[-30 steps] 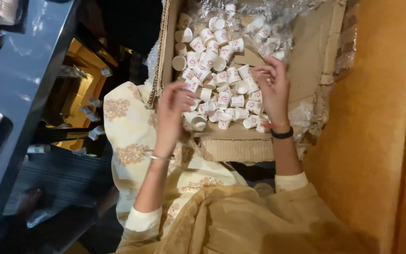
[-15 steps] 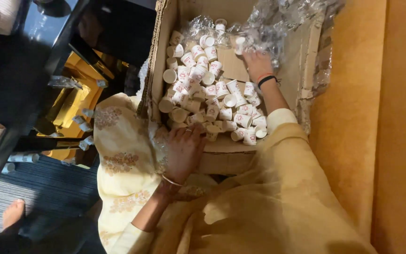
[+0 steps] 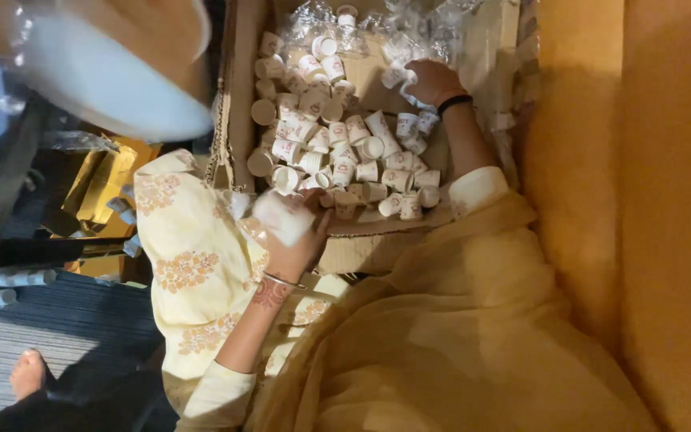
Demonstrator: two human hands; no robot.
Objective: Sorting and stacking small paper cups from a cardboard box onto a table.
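Note:
An open cardboard box point(image 3: 237, 96) on my lap holds several small white paper cups point(image 3: 345, 152) and crumpled clear plastic wrap point(image 3: 337, 16). My left hand point(image 3: 293, 236) is at the box's near edge, closed around a small stack of white cups point(image 3: 280, 216). My right hand point(image 3: 432, 82) reaches into the far right of the box and grips one white cup point(image 3: 406, 84). A dark band sits on that wrist.
A yellow-orange wall point(image 3: 641, 200) runs along the right. A blurred white object point(image 3: 113, 72) fills the upper left. Gold packaging point(image 3: 97, 192) and a dark table edge point(image 3: 1, 200) lie to the left. Another person's bare foot point(image 3: 27, 374) rests on the dark floor.
My left hand pulled back to the box's near edge with cups in it. My right hand moved to the far right of the box. A blurred white object came into view upper left.

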